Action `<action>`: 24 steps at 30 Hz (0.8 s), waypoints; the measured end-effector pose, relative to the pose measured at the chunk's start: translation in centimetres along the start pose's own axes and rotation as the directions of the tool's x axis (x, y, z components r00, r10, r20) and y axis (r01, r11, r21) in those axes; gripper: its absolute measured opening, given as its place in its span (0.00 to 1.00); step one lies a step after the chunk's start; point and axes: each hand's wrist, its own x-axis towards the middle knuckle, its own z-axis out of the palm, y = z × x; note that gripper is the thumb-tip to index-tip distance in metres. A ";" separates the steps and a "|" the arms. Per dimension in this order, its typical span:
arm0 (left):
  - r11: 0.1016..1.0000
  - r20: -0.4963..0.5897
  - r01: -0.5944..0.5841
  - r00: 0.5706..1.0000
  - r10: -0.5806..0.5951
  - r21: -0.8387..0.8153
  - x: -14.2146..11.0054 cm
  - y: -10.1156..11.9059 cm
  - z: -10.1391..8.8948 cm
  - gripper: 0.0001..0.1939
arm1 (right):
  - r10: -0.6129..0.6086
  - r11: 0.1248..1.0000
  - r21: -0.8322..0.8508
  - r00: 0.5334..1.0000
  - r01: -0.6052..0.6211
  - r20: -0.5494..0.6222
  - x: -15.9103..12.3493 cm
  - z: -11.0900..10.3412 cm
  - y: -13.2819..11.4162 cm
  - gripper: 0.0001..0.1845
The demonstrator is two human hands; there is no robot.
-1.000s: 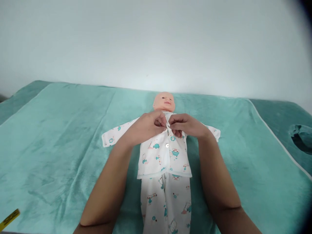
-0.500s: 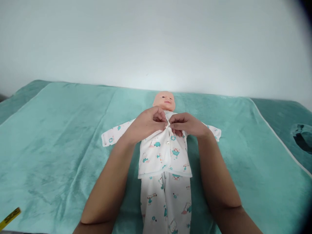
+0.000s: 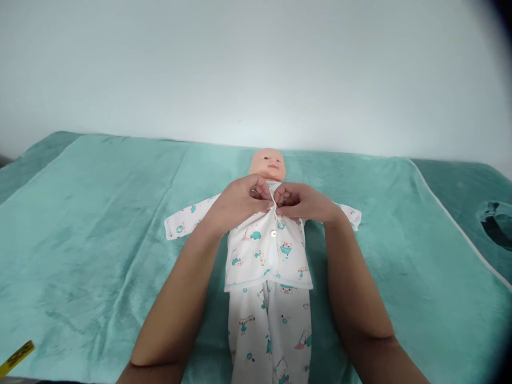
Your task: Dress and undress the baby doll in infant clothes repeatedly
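Observation:
A bald baby doll (image 3: 267, 162) lies on its back, dressed in a white printed shirt (image 3: 244, 261) and matching trousers (image 3: 250, 330). At the chest, my left hand (image 3: 242, 202) pinches one front edge of the shirt. Opposite it, my right hand (image 3: 306, 202) has its thumb and curled fingers closed on the other edge, the two hands nearly meeting at the opening. Below them a round button (image 3: 274, 233) shows on the front placket. My fingers hide whatever fastener lies between them.
A green plush blanket (image 3: 100, 213) with pale edging covers the surface under the doll. A white wall (image 3: 240, 69) rises behind. A transparent item with a black band (image 3: 498, 224) lies at the far right; a yellow strip (image 3: 16, 358) juts in at lower left.
My right hand's fingers have curled and its thumb has dropped slightly along the shirt edge. My left hand keeps its pinch in almost the same place.

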 end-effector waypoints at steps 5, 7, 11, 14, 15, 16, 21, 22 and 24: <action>1.000 -0.008 0.004 1.000 -0.004 0.023 -0.3 0.5 0.1 0.05 | -0.030 0.992 -0.126 0.998 0.023 -0.053 0.1 0.4 -0.1 0.10; 0.999 -0.006 0.003 1.000 -0.002 0.048 -0.5 0.7 0.1 0.06 | -0.035 0.986 -0.164 0.997 0.022 -0.073 0.2 0.5 -0.1 0.11; 0.998 0.002 0.001 1.000 -0.001 0.069 -0.5 0.7 0.1 0.08 | -0.062 0.981 -0.188 0.993 0.042 -0.100 0.3 0.7 0.0 0.12; 0.997 -0.007 0.007 1.000 -0.006 0.081 -0.5 0.6 0.2 0.09 | -0.048 0.985 -0.168 0.995 0.032 -0.089 0.3 0.7 -0.1 0.12; 0.996 -0.003 0.009 1.000 -0.009 0.090 -0.6 0.7 0.3 0.09 | -0.040 0.987 -0.161 0.996 0.026 -0.084 0.2 0.7 -0.2 0.13; 0.995 0.002 0.009 1.000 -0.009 0.102 -0.6 0.7 0.4 0.09 | -0.033 0.988 -0.156 0.996 0.021 -0.079 0.2 0.7 -0.3 0.13; 0.985 -0.034 -0.041 0.998 0.047 0.165 -0.7 0.9 1.2 0.07 | 0.000 0.991 -0.131 0.998 -0.008 -0.067 0.2 0.7 -0.4 0.13; 0.987 -0.043 -0.047 0.998 0.054 0.156 -0.6 0.9 1.3 0.07 | 0.005 0.992 -0.123 0.998 -0.013 -0.065 0.2 0.7 -0.4 0.13; 0.994 -0.040 -0.043 0.998 0.047 0.100 -0.4 0.7 1.2 0.10 | 0.008 0.995 -0.100 0.999 -0.013 -0.052 0.3 0.6 -0.3 0.13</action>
